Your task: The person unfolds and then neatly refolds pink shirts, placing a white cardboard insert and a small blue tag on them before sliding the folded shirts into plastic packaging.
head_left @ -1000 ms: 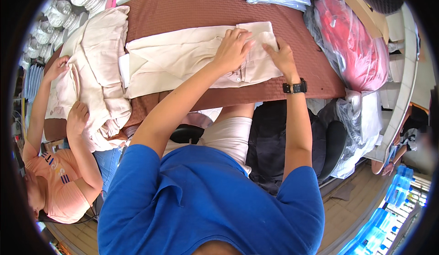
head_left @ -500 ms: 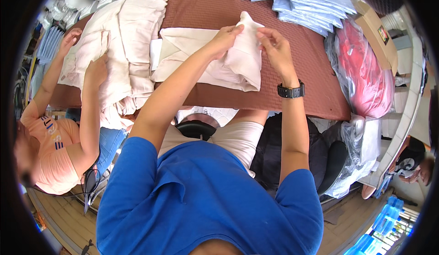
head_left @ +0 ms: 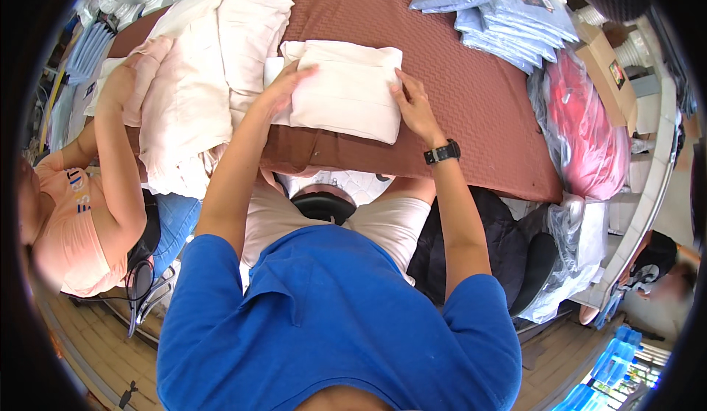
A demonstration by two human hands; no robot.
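A cream cloth [head_left: 345,94], folded into a neat rectangular bundle, lies flat on the brown tablecloth in front of me. My left hand [head_left: 286,89] rests at its left edge, with stretched fingers reaching onto the top. At the opposite edge my right hand [head_left: 416,107] touches the side, its thumb and fingers apart. Neither hand is closed round the fabric. A bit of white material [head_left: 273,69] shows at the bundle's left, partly behind my left hand.
A large heap of cream fabric [head_left: 184,87] covers the table's left, where a co-worker's arm [head_left: 121,160] reaches. Bagged light-blue garments [head_left: 512,17] are stacked at the far right. Beside the table stand a red bundle in plastic [head_left: 582,127] and a cardboard box [head_left: 607,68]. The brown tablecloth [head_left: 479,127] runs between.
The right part of the cream cloth, lifted before, now lies folded over the left, making a smaller bundle. My hands have parted to its two sides. The co-worker's arms have shifted.
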